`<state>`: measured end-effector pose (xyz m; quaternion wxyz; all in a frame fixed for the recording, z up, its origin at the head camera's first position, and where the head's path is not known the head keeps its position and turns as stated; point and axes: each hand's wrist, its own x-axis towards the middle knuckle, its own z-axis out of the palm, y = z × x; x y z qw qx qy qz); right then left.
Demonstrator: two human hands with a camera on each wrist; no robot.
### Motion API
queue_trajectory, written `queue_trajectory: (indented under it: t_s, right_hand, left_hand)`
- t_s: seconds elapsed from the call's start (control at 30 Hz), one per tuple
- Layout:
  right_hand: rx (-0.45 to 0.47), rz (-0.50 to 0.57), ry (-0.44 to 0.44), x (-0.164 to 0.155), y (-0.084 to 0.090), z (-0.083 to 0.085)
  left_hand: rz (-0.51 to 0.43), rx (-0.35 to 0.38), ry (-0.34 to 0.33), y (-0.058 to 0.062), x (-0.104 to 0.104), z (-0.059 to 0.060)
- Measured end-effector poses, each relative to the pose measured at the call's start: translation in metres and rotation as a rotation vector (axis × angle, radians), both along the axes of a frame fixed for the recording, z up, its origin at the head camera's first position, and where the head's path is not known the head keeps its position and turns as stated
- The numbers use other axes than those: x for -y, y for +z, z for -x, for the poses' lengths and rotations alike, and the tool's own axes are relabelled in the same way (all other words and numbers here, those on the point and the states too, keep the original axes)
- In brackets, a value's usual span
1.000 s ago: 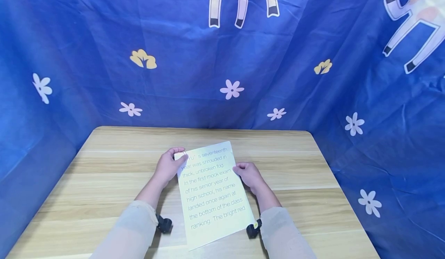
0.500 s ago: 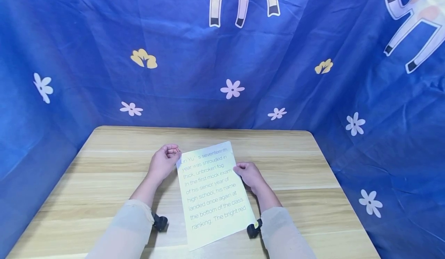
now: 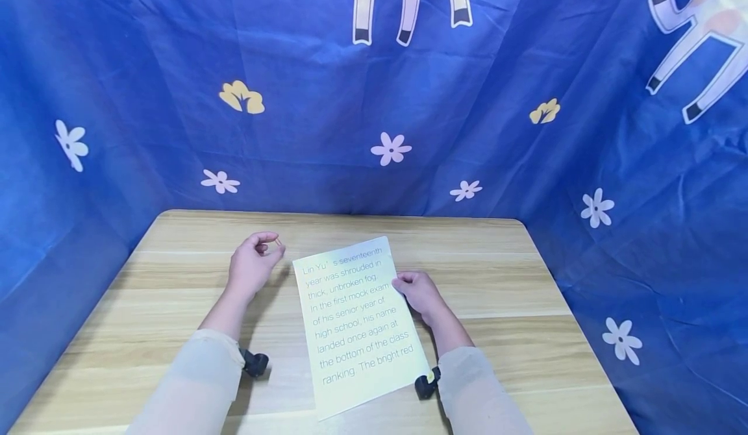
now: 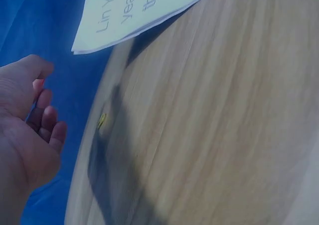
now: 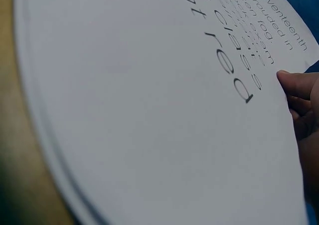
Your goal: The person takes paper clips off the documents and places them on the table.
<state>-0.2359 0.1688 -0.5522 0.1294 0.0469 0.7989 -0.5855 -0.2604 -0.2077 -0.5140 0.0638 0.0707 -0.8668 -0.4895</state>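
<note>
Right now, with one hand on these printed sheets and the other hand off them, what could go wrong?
Only the right hand holds the stack of printed sheets, by its right edge, so the loose pages could fan or slide apart. The left hand seems to pinch something tiny between the fingertips, possibly a clip, which could easily drop onto the wooden table and be hard to spot.

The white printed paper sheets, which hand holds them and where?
The right hand pinches the white printed paper sheets at their right edge; the left hand is clear of them.

Even, bright light falls from above me. My wrist views blur, and the paper glares pale.
</note>
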Motion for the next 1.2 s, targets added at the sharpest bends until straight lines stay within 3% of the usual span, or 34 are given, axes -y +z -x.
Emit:
queue_trajectory:
  t_s: [0.37, 0.6, 0.83, 1.2]
  right_hand:
    - [0.022, -0.004, -0.002, -0.001, 0.002, -0.001]
    - [0.025, -0.006, -0.006, -0.001, 0.002, 0.0]
    - [0.016, -0.014, -0.004, -0.001, 0.0, 0.001]
    - [0.014, -0.014, -0.006, -0.001, -0.002, 0.001]
  left_hand:
    - [0.046, 0.09, -0.053, -0.008, 0.008, 0.006]
    - [0.184, 0.053, -0.103, -0.02, 0.009, 0.008]
    - [0.271, 0.042, -0.116, -0.023, 0.007, 0.008]
    - [0.274, 0.042, -0.12, -0.025, 0.006, 0.008]
